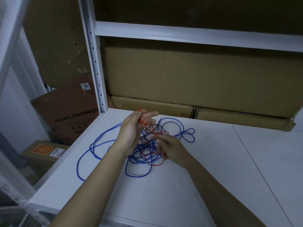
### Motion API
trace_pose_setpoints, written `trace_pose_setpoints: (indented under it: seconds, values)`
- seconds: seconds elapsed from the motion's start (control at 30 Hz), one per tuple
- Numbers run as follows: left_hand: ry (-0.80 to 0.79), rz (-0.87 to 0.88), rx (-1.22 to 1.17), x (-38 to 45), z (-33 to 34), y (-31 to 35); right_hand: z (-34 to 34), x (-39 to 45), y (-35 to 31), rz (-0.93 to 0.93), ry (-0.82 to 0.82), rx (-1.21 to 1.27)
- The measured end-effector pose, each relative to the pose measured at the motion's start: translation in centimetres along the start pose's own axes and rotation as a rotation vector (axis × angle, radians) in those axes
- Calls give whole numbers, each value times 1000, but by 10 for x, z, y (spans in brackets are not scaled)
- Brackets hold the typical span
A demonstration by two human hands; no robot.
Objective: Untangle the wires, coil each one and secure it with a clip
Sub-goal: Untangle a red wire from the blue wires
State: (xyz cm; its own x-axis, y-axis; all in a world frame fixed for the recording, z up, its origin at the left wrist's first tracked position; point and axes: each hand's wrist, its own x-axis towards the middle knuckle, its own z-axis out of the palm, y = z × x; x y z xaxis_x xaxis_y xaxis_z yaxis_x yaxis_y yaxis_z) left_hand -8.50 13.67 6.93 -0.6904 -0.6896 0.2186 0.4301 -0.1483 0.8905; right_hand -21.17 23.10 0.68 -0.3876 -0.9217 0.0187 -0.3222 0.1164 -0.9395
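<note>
Holding red wire point(144, 119) loops at frame centre, left hand point(131, 130); right hand point(168, 148) apparently pinching a strand. Blue wire point(98, 145) still tangled; nothing coiled or clipped.

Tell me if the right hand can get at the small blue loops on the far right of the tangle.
Probably yes: the blue loops lie on bare shelf just beyond the right hand, nothing between, though it pinches red wire.

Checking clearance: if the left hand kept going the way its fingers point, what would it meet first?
Probably the flat cardboard box at the back of the shelf; the left hand, holding red wire, points up and away. Depth is unclear.
</note>
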Motion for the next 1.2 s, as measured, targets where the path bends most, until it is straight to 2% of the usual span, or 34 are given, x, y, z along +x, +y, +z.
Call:
trace_pose_setpoints:
  seconds: [0.07,0.13,0.2,0.27,0.33,0.4,0.47,0.53,0.6,0.67,0.77,0.9,0.97,1.03,1.13,1.2]
  values:
    - [5,20,135,1,2,-2,4,-8,-5,-21,-71,-222]
    - [6,29,292,3,2,-7,7,-16,-9,-135,-101,-596]
    - [-24,58,489,5,-1,-16,9,-23,-12,-342,-5,-829]
    - [-82,86,765,5,-8,-26,9,-26,-16,-526,141,-819]
    - [-148,78,1063,2,-13,-33,3,-25,-19,-586,218,-711]
    - [-198,37,1186,0,-16,-37,-8,-21,-17,-648,299,-722]
    - [-215,-1,1131,-1,-18,-38,-19,-16,-13,-734,393,-807]
    - [-236,-46,1013,-4,-16,-35,-29,-12,-13,-762,457,-788]
    - [-295,-97,861,-7,-12,-29,-38,-9,-17,-726,527,-690]
    - [-396,-135,657,-11,-8,-22,-46,-8,-23,-580,555,-557]
    - [-435,-184,337,-14,-7,-16,-48,-6,-27,-277,391,-332]
    - [-296,-128,107,-14,0,-13,-33,-9,-25,-194,278,-377]
    - [-217,-68,61,-12,5,-12,-24,-11,-22,-204,241,-424]
    - [-154,-48,53,-8,8,-10,-13,-14,-19,-231,180,-586]
    - [-104,0,255,-5,9,-10,9,-16,-11,-360,128,-958]
    - [-60,38,465,-3,4,-14,19,-19,-6,-469,168,-951]
